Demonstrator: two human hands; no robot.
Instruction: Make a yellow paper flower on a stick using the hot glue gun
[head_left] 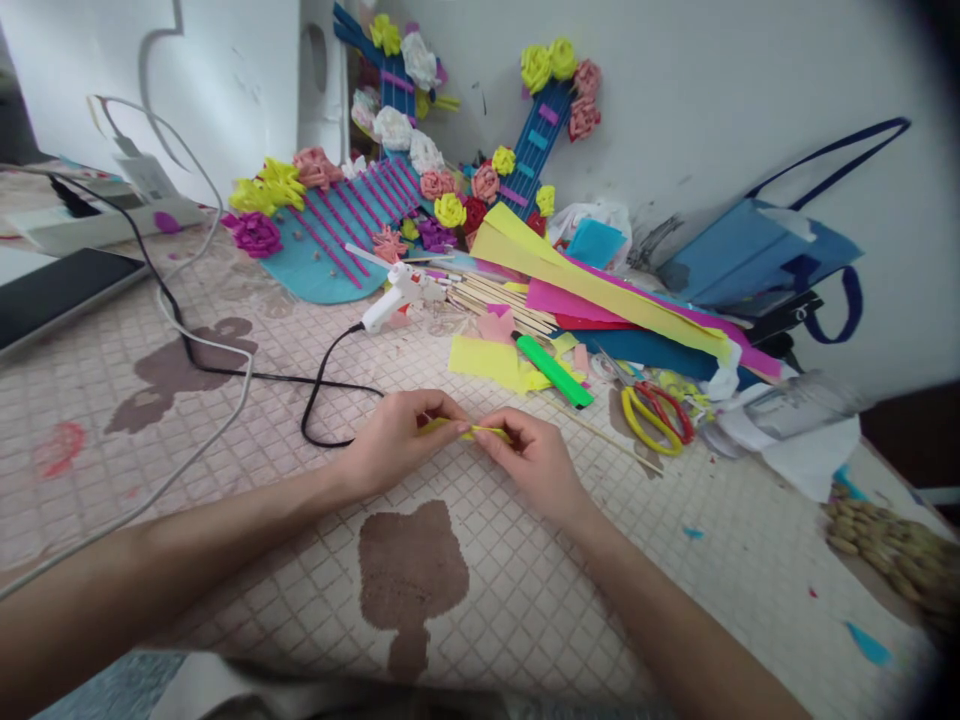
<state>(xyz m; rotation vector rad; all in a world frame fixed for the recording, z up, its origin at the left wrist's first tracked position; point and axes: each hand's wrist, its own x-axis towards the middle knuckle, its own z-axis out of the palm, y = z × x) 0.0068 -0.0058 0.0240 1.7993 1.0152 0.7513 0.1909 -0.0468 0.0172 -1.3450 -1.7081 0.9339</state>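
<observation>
A narrow yellow paper strip (474,429) is stretched between my two hands above the table, at the middle of the head view. My left hand (405,440) pinches one end of it, and my right hand (529,455) pinches the other, fingertips close together. Parts of the strip are hidden behind the fingers. Just beyond my hands lie a flat yellow paper piece (486,362) and a green utility knife (553,370). Scissors with yellow and red handles (651,420) rest to the right of my right hand.
A white glue gun (401,295) with a black cord (307,380) lies beyond my left hand. Behind are thin wooden sticks (502,300), rolled coloured paper (600,290) and a blue paper guitar (322,260) with paper flowers. A glass jar (802,405) lies at right.
</observation>
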